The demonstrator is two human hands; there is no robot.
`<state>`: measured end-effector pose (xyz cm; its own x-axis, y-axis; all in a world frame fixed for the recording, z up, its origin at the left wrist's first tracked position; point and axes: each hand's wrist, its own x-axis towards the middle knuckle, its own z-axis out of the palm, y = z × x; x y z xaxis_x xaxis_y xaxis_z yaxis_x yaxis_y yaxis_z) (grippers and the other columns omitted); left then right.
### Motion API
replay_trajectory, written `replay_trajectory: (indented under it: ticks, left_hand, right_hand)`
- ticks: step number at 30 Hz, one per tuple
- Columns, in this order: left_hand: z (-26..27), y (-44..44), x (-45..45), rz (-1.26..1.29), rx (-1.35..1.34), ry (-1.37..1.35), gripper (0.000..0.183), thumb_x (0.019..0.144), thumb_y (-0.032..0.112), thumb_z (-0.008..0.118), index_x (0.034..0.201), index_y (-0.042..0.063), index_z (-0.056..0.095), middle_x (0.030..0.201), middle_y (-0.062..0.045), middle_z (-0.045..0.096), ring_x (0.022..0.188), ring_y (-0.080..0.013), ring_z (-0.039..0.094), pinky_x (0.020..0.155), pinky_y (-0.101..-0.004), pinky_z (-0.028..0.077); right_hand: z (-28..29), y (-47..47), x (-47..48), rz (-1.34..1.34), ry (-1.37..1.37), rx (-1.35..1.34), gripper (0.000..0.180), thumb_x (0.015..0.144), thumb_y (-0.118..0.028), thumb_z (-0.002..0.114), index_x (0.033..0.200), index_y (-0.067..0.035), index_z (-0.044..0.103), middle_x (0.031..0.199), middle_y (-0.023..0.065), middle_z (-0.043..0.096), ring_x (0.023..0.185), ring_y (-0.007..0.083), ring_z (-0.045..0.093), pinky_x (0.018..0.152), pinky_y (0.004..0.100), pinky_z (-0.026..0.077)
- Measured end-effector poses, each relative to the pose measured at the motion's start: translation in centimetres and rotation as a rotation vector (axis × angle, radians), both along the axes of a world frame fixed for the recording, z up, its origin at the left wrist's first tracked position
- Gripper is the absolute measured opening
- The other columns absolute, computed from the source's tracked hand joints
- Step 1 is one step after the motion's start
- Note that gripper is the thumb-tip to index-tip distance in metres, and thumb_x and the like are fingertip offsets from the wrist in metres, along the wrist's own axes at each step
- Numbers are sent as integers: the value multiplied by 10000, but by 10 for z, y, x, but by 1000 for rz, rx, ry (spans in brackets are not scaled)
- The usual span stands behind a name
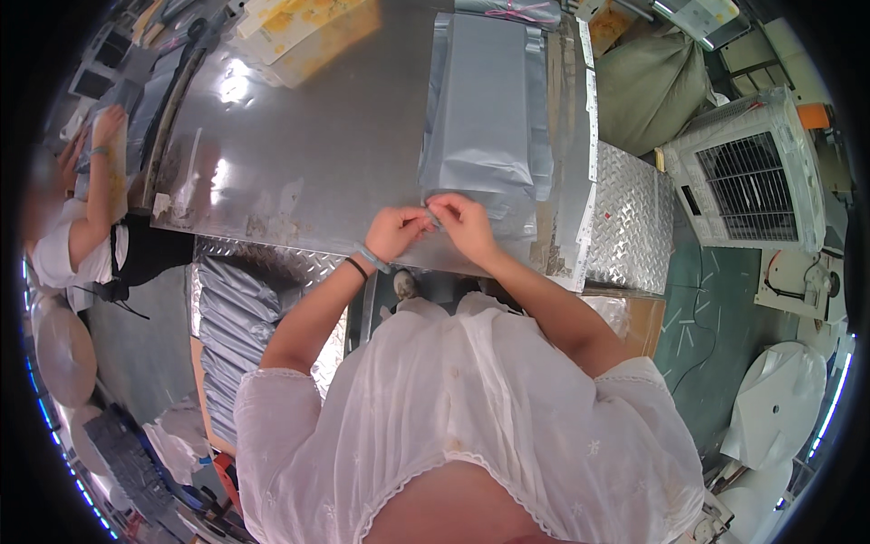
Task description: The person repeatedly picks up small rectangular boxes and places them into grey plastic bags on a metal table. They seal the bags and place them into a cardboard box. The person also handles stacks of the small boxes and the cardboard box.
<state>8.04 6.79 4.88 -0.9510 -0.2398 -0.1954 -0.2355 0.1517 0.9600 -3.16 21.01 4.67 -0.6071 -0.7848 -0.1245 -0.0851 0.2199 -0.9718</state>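
Both my hands meet over the front edge of a metal-topped table (326, 136). My left hand (399, 231) and my right hand (462, 221) pinch a small greyish piece (432, 216) between their fingertips; what it is I cannot tell. Just beyond my right hand lies a stack of grey plastic bags (482, 102), its near end close to my fingers. Behind the stack is a rolled grey bundle (510, 9) with a pink tie. Yellow-patterned sheets (299, 34) lie at the table's far left.
Another person (81, 238) works at the left, hands on a patterned sheet. Folded grey plastic (234, 340) fills a box below the table at left. At right stand a tread-plate surface (629, 217), a large olive sack (646, 95) and a caged fan unit (751, 183).
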Motion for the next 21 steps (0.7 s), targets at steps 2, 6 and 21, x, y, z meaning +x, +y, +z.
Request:
replay_trajectory:
  ticks: [2, 6, 21]
  left_hand:
    - [-6, -6, 1, -41, 23, -17, 163, 895, 133, 570, 951, 15, 668, 756, -23, 674, 625, -68, 582, 595, -225, 473]
    - [9, -22, 13, -137, 2, -94, 178, 898, 151, 586, 940, -2, 668, 790, -10, 675, 674, -56, 574, 644, -214, 483]
    - [27, -28, -7, -246, -120, -127, 167, 858, 127, 593, 918, -11, 666, 771, -63, 683, 638, -109, 616, 625, -257, 493]
  right_hand:
    - [0, 21, -5, -103, -352, -288, 197, 914, -144, 565, 1034, 12, 579, 1063, 116, 605, 989, 183, 592, 846, 299, 492]
    - [53, 169, -24, 373, -462, 106, 140, 955, -126, 474, 901, -12, 534, 900, 78, 589, 907, 198, 596, 867, 331, 475]
    - [-5, -9, 17, -229, 312, -87, 301, 874, -286, 609, 1002, -30, 516, 835, 127, 567, 759, 235, 579, 735, 357, 475]
